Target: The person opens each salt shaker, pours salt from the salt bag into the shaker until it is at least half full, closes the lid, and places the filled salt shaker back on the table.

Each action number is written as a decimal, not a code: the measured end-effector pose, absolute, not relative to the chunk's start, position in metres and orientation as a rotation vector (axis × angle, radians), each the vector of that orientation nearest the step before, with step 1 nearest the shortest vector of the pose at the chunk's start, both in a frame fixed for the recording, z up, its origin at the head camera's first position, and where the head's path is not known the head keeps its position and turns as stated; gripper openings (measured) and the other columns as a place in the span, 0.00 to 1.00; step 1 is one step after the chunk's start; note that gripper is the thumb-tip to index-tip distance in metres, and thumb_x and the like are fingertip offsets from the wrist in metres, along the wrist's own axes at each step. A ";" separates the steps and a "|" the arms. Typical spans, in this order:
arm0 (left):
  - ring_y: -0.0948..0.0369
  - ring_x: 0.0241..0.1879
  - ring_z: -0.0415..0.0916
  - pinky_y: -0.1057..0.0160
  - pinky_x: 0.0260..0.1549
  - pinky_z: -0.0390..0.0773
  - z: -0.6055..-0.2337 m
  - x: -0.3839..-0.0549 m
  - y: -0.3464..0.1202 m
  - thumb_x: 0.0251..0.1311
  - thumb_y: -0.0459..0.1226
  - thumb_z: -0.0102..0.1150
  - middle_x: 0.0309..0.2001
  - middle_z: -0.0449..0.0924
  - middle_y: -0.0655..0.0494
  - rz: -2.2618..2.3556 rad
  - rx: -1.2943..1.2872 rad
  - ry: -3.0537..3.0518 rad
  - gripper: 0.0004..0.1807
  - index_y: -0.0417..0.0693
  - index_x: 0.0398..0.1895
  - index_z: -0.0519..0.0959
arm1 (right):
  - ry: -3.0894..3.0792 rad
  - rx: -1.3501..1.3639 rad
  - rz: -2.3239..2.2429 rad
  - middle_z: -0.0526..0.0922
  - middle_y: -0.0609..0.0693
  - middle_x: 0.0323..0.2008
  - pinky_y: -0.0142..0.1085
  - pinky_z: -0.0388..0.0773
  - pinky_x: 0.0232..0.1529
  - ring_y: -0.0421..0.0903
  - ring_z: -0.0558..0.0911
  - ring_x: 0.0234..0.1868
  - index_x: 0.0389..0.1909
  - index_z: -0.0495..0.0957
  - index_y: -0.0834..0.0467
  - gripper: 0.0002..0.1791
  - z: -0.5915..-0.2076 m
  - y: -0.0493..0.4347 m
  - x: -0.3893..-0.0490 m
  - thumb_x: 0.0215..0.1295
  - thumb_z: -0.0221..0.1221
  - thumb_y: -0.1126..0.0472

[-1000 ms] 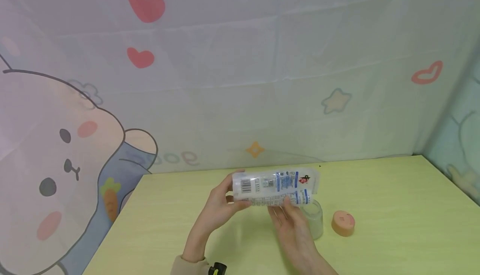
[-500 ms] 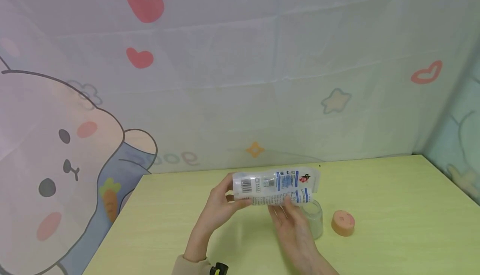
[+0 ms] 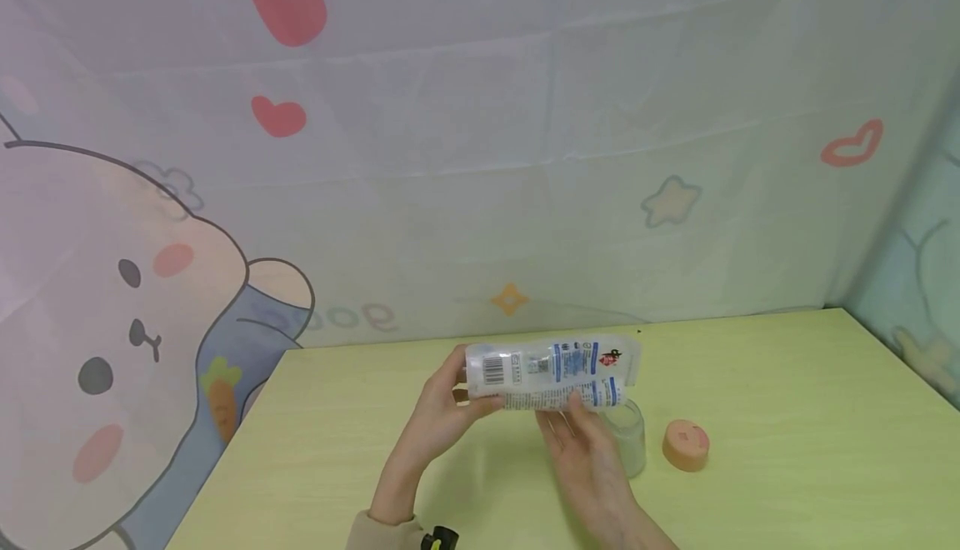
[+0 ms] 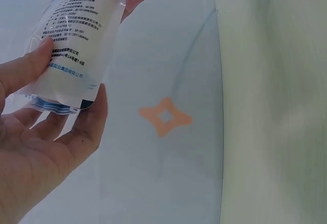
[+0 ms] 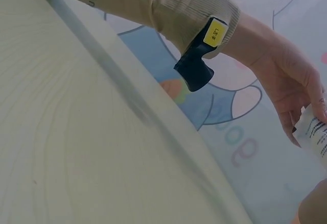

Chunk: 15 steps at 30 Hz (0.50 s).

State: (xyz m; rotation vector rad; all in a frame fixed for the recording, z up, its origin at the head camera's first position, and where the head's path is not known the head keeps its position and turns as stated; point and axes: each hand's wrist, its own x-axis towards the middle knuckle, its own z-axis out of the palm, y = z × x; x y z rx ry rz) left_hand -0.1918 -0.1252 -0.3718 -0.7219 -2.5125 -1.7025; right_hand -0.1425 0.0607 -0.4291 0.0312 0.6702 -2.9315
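Note:
A white printed plastic bag of salt (image 3: pixel 551 373), with barcode and blue labels, is held sideways above the table. My left hand (image 3: pixel 437 408) grips its left end, thumb in front and fingers behind, as the left wrist view also shows on the bag (image 4: pixel 76 45). My right hand (image 3: pixel 588 467) holds its lower right part from below, thumb on the front; its other fingers are partly hidden. Just behind the right hand stands a clear jar (image 3: pixel 633 443) with its mouth uncovered. Right of the jar lies a round orange lid (image 3: pixel 686 447).
The pale yellow-green table (image 3: pixel 795 433) reaches back to a cartoon-printed cloth backdrop (image 3: pixel 465 225). A black strap mount (image 3: pixel 439 538) sits at my left sleeve cuff. In the right wrist view, the left sleeve (image 5: pixel 138 4) crosses above the table edge.

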 end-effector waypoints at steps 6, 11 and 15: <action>0.51 0.49 0.79 0.65 0.44 0.82 -0.373 -0.192 -0.126 0.55 0.26 0.62 0.52 0.78 0.43 -1.839 -0.779 -2.505 0.31 0.52 0.62 0.66 | 0.657 0.040 -2.933 0.78 0.38 0.54 0.36 0.60 0.72 0.38 0.75 0.61 0.62 0.59 0.41 0.20 -0.430 0.061 -0.143 0.73 0.48 0.59; 0.50 0.51 0.78 0.65 0.45 0.80 -0.373 -0.192 -0.124 0.56 0.25 0.61 0.55 0.76 0.45 -1.830 -0.792 -2.503 0.37 0.55 0.68 0.62 | 0.620 0.016 -2.937 0.78 0.39 0.54 0.36 0.59 0.72 0.38 0.75 0.61 0.60 0.61 0.40 0.18 -0.432 0.061 -0.142 0.74 0.46 0.60; 0.50 0.51 0.77 0.64 0.46 0.80 -0.373 -0.192 -0.122 0.57 0.25 0.59 0.57 0.75 0.45 -1.836 -0.795 -2.500 0.40 0.55 0.72 0.57 | 0.594 -0.026 -2.948 0.78 0.39 0.54 0.33 0.64 0.69 0.38 0.75 0.60 0.58 0.64 0.41 0.16 -0.432 0.062 -0.141 0.74 0.46 0.61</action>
